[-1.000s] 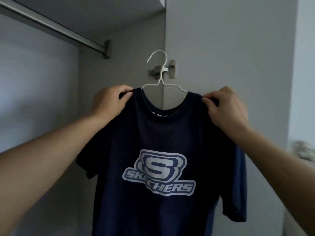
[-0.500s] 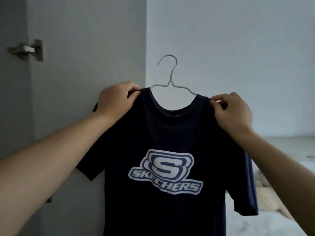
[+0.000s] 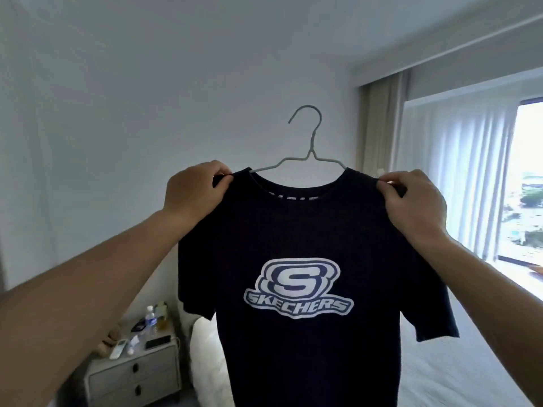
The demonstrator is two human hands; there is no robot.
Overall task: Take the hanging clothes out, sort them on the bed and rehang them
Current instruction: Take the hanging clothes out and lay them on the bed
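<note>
Bed (image 3: 458, 374) below, T-shirt (image 3: 305, 259) held high on its wire hanger (image 3: 308, 155), left hand (image 3: 194, 192) and right hand (image 3: 411, 198) each pinching a shoulder: best lowered level, shoulders taut, hook kept free.

A nightstand (image 3: 133, 374) carries a water bottle (image 3: 150, 318), remote (image 3: 118, 348) and phone (image 3: 157, 342); curtains (image 3: 458, 171) flank a bright window (image 3: 526, 183).

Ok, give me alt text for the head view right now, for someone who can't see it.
Two bare hands, left hand and right hand, hold up a dark navy T-shirt with a white Skechers logo by its shoulders, on a thin white wire hanger. Behind it are a white bed, a grey two-drawer nightstand carrying bottles and remotes, and a curtained window.
</note>
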